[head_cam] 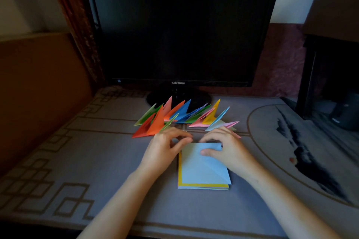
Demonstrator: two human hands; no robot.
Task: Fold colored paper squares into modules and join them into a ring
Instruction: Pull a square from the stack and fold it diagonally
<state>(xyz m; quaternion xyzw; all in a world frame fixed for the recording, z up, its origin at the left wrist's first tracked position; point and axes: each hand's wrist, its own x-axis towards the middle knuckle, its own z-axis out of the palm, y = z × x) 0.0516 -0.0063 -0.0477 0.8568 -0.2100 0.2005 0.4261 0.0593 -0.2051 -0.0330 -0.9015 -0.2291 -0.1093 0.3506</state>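
Pinching far edge of blue sheet [202, 170]: curled left hand [165, 151], curled right hand [227, 151].

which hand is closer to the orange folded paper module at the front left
Left. The left hand is just in front of the orange folded paper module, close beside it; the right hand is farther right, holding the light blue paper square.

The only word I can read is the brand SAMSUNG [178, 83]. It stands in pale capitals at the middle of the lower bezel of the black monitor [182, 25], just above the centre of the frame. A small pale sticker [119, 81] sits at that bezel's lower left corner, its print too small for me to read.
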